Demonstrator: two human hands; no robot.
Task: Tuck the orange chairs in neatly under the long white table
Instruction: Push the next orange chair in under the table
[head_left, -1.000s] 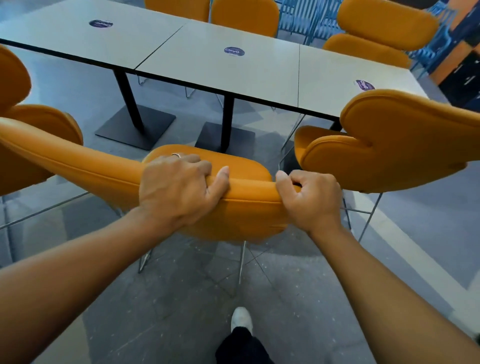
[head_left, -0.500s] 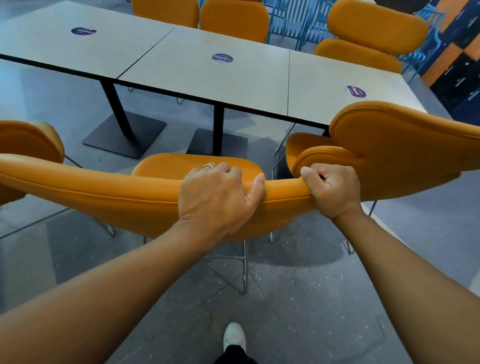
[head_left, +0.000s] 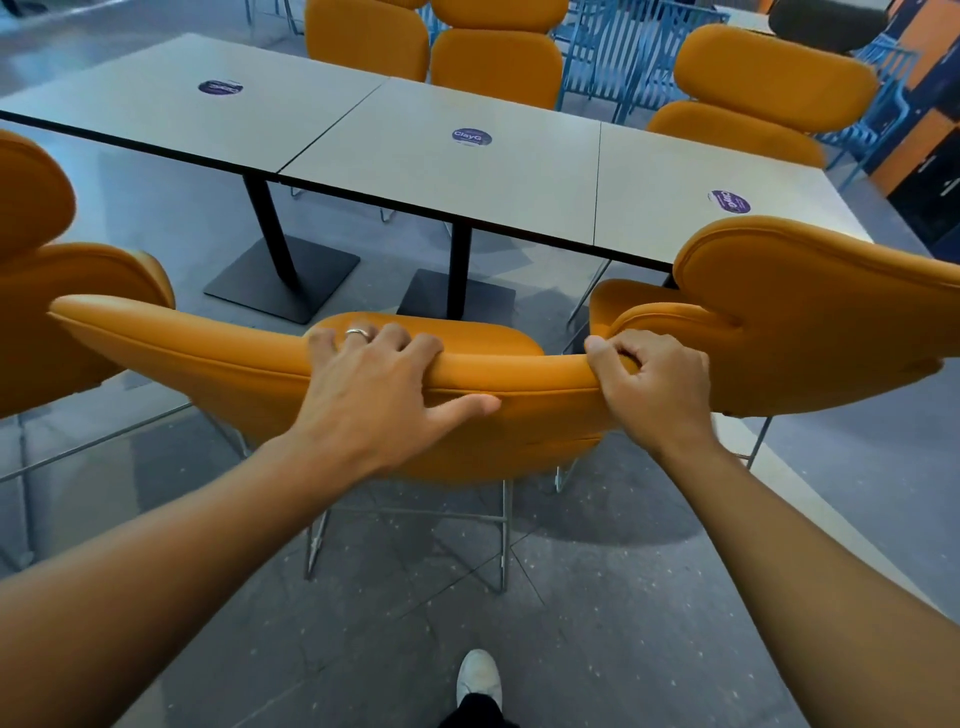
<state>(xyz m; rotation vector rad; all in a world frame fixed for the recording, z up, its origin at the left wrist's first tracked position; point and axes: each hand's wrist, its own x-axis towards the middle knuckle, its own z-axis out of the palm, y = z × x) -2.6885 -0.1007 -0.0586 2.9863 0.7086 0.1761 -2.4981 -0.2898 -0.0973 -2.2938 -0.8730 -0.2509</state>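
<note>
Both the left hand (head_left: 374, 395) and right hand (head_left: 649, 384) curl their fingers over the padded, glossy orange chair (head_left: 218, 374) backrest, short of the long white table (head_left: 415, 171).

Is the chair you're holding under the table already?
No, the orange chair gripped by the left hand and right hand shows its whole seat short of the white table.

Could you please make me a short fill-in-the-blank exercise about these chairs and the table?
1. The ring is worn on the ____ hand.
2. The left hand and right hand both grip an ____ chair by its backrest.
3. The white table carries ____ round stickers.
Missing words: left; orange; three.
</note>
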